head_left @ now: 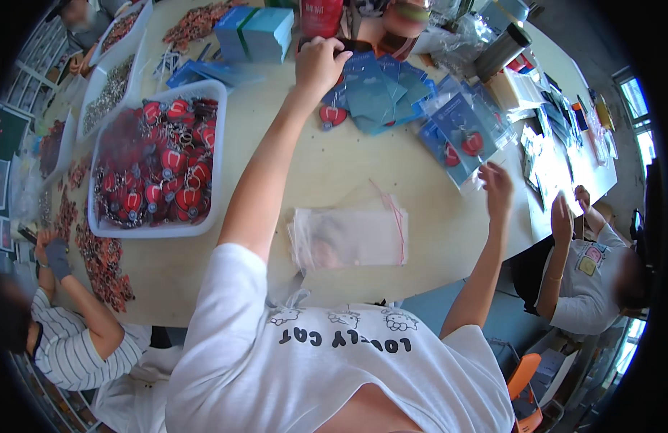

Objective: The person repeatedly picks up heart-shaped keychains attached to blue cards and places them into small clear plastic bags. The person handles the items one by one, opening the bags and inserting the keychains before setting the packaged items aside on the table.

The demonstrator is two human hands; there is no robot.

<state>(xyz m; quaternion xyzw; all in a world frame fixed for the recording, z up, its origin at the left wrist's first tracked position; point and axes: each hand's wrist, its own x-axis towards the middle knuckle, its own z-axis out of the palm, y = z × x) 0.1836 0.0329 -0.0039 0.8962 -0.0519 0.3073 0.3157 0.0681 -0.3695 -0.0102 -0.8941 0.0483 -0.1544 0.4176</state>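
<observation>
My left hand [318,63] reaches far across the table and closes its fingers on the top of a blue card [363,76] in a loose heap of blue cards [381,97]. A red heart keychain [332,115] lies at the heap's left edge. My right hand [496,189] pinches the lower corner of a clear bag [469,137] that contains a blue card and a red keychain, lying on a pile of similar filled bags. A flat stack of empty clear zip bags [352,237] lies on the table just in front of me.
A white bin [217,155] full of red keychains stands at the left, with more trays [95,79] behind it. Stacked blue cards [258,32] sit at the back. A dark metal cylinder [501,52] stands at the back right. One person [77,343] works at lower left, another [586,281] at right.
</observation>
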